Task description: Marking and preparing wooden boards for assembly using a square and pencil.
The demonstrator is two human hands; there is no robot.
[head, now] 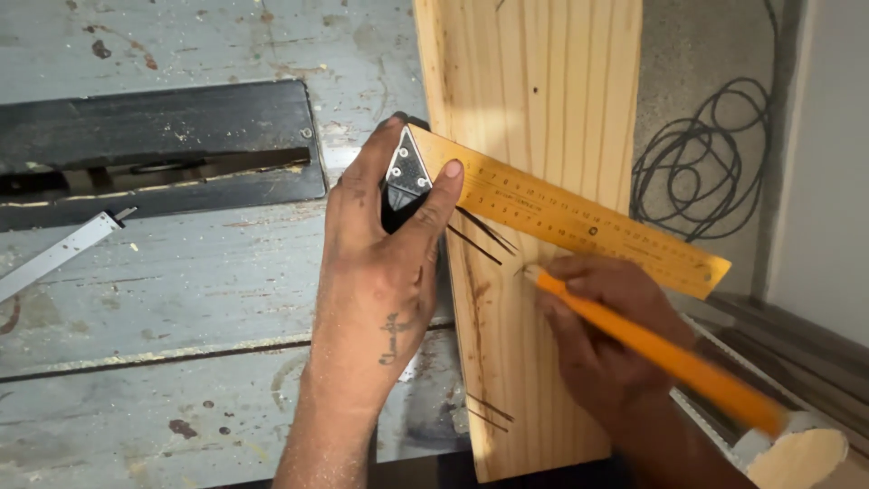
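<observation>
A pale wooden board [534, 100] lies lengthwise on a worn grey saw table [181, 281]. My left hand [380, 263] presses the black stock of a try square against the board's left edge; its yellow ruled blade [579, 217] slants across the board to the right. My right hand [602, 335] holds an orange pencil [661, 353], whose tip touches the board just below the blade. Dark pencil lines [480, 235] show on the board beside my left thumb, and more lie near its bottom edge.
The table's black insert plate with the blade slot [154, 163] sits at the left. A white metal strip [59, 254] lies at the far left. A coil of black cable [701, 163] rests on the floor to the right. A pale round object [797, 457] shows at bottom right.
</observation>
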